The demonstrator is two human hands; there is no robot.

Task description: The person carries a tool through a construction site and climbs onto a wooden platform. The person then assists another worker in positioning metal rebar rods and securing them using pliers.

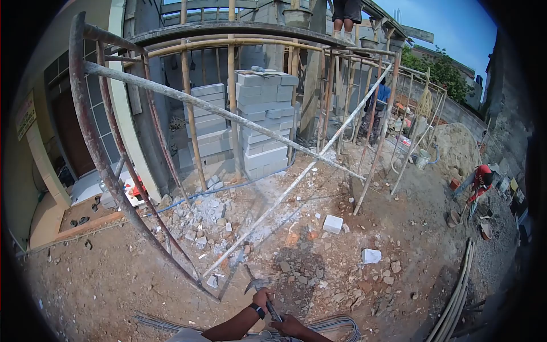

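Observation:
At the bottom centre, my left hand (262, 297), with a dark band on its wrist, is closed round the upper handle of a hammer-like tool (256, 283). Its metal head points up and away from me, above the rubble. Lower on the same handle, my right hand (289, 326) is wrapped round the grip. Bundled steel rods (342, 322) lie on the ground just behind and beside my hands.
Metal scaffolding (171, 94) with crossed braces stands ahead. Stacked pale blocks (265, 122) rise behind it. Loose blocks (333, 223) and rubble lie on the ground. One person (477, 182) bends at right, another (380, 102) stands behind, and a third (346, 14) is up on the platform. Pipes (454, 296) lie lower right.

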